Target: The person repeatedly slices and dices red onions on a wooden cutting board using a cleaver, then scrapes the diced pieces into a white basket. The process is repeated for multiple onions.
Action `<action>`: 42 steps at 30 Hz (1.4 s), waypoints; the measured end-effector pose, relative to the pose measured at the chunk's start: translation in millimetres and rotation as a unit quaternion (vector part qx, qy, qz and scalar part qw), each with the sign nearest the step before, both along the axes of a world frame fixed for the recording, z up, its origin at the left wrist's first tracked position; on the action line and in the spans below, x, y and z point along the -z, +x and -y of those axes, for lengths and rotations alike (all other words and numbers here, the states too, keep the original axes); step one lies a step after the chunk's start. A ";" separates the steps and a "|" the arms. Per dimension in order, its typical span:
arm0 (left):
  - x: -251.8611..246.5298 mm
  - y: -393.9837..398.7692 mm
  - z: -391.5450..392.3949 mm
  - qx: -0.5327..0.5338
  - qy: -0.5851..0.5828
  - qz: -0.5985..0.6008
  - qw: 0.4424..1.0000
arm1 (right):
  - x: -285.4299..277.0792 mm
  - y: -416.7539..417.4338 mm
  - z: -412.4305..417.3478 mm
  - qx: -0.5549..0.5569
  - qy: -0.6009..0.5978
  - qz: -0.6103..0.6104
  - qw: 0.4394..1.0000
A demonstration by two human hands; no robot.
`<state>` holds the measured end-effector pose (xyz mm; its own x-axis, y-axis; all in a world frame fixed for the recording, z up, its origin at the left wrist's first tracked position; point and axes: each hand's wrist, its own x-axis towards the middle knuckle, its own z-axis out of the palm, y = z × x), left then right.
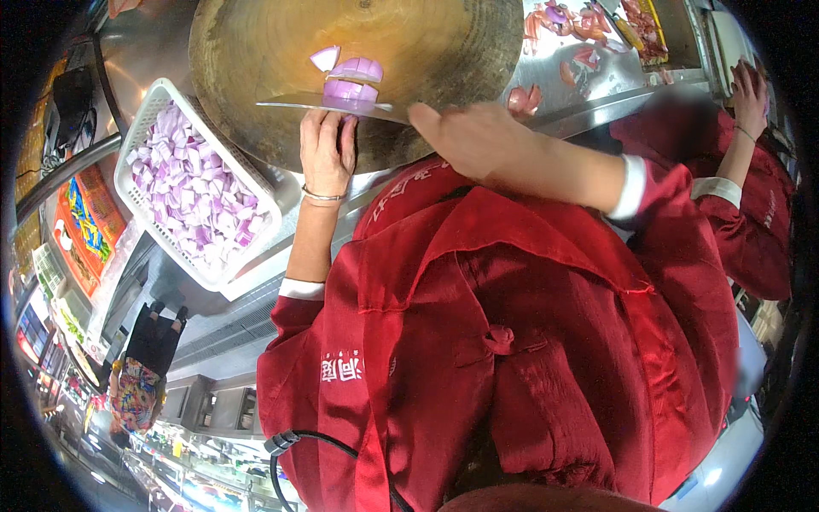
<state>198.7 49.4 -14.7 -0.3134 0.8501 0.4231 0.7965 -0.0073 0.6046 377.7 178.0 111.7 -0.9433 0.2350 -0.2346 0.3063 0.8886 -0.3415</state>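
A thick round wooden chopping block (441, 45) lies before me. Cut red onion (350, 89) sits on it in slices scored across, and one loose wedge (325, 59) rests just beyond. A knife (288, 104), seen nearly edge-on, stands against the near side of the slices. My right hand (461, 137), blurred, is closed at the knife's handle end; the handle itself is hidden. Bent fingers of my left hand (326, 147) press close to the blade and pinch a piece of onion, mostly covered by the fingers.
Left of the block is a white plastic basket (275, 221) full of diced red onion (192, 185). Onion skins (579, 25) litter the metal counter (563, 99) at right. A co-worker's hand (748, 96) shows at far right; another person (137, 384) stands at lower left.
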 end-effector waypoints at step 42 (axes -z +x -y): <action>-13.2 29.1 -46.0 -0.145 -0.159 -0.036 0.976 | 71.0 66.2 -58.6 0.419 -0.500 -0.059 0.755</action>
<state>227.8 95.3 -1.5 -0.5398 0.8217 0.1826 0.7780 0.4042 0.4811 444.0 236.6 40.7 -0.5892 0.5227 -0.6162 0.5334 -0.3213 -0.7825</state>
